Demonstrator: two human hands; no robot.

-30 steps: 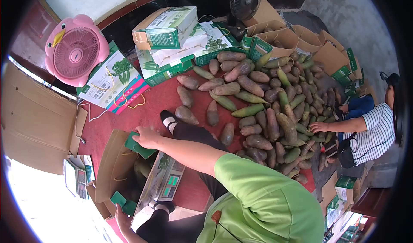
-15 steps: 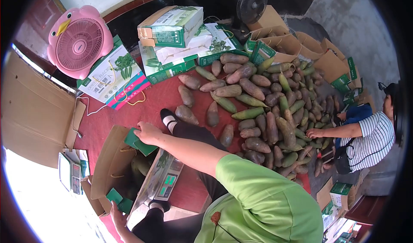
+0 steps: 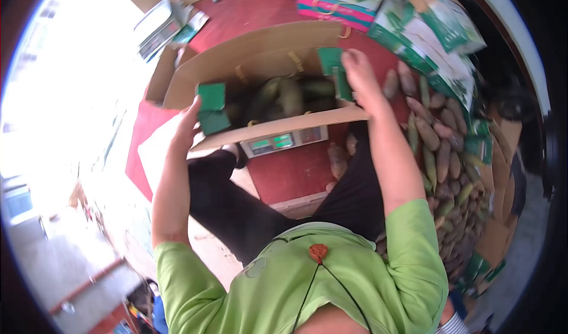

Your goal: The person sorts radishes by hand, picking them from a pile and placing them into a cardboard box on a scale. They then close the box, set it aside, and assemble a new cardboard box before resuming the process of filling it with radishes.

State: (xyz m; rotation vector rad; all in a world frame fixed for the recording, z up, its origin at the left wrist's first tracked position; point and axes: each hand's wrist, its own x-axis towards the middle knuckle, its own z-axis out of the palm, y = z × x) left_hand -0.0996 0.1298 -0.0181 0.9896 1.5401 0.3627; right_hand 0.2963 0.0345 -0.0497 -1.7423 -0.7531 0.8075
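A cardboard box (image 3: pixel 260 62) stands in front of me with its long flaps up and green end flaps folded out. Long radishes (image 3: pixel 290 97) lie inside, partly in shadow. My left hand (image 3: pixel 188 121) is closed on the box's left end, against a green end flap (image 3: pixel 212 106). At the other end, my right hand (image 3: pixel 362 79) grips beside the right green flap (image 3: pixel 331 60), fingers bent. Beneath the front flap shows a scale (image 3: pixel 284 142) with lit green digits; the rest of it is hidden by the box.
A large pile of radishes (image 3: pixel 449 150) covers the floor at right. Printed cartons (image 3: pixel 444 32) and a gift box (image 3: pixel 337 0) lie at the upper right. Another scale (image 3: pixel 157 26) stands at upper left. A co-worker's striped sleeve (image 3: pixel 454 323) shows at the bottom right.
My view has swung left, so the box now sits in front of me. Both hands remain at its ends, and the green flaps stand further apart from the opening.
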